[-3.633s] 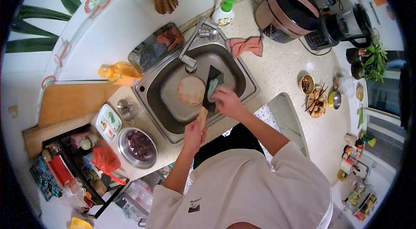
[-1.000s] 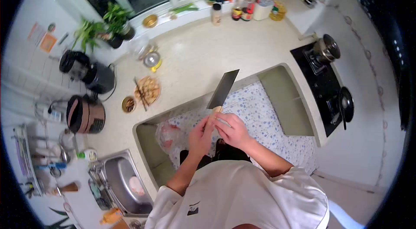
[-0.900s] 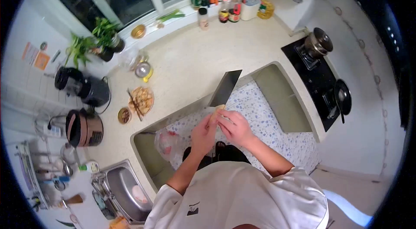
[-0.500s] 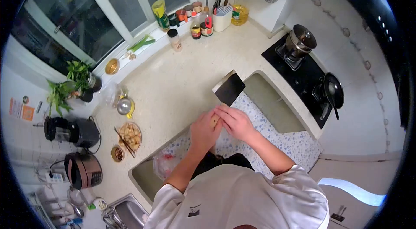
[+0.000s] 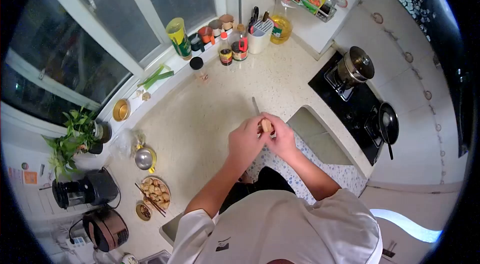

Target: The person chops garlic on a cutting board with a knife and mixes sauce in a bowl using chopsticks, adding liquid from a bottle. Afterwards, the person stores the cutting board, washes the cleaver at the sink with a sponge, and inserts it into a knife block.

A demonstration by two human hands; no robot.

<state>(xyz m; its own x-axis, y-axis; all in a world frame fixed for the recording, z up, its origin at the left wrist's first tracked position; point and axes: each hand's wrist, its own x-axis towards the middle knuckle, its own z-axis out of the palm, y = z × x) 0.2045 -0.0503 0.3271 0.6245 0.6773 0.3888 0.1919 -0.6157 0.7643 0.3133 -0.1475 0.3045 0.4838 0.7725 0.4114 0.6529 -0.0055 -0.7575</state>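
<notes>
Both hands are closed together around the wooden handle of a cleaver (image 5: 266, 125), whose butt end points up towards me. My left hand (image 5: 244, 139) wraps the handle from the left. My right hand (image 5: 282, 138) presses against it from the right, and the fingers of the two hands meet at the top. Only a thin strip of the blade shows beyond the hands, seen nearly edge-on; the rest is hidden. The hands are above the front edge of the pale countertop (image 5: 200, 119).
Left on the counter are a plate of pale chunks (image 5: 159, 190) with chopsticks, a small bowl (image 5: 144, 211) and a metal bowl (image 5: 144, 158). Sauce bottles (image 5: 225, 50) and a knife holder (image 5: 260, 36) stand at the back. A pot (image 5: 354, 66) and a pan (image 5: 388, 123) sit on the stove at right.
The cleaver has turned from showing its broad dark blade to nearly edge-on, with the handle end tipped up. The hands have moved slightly right. The head view has shifted.
</notes>
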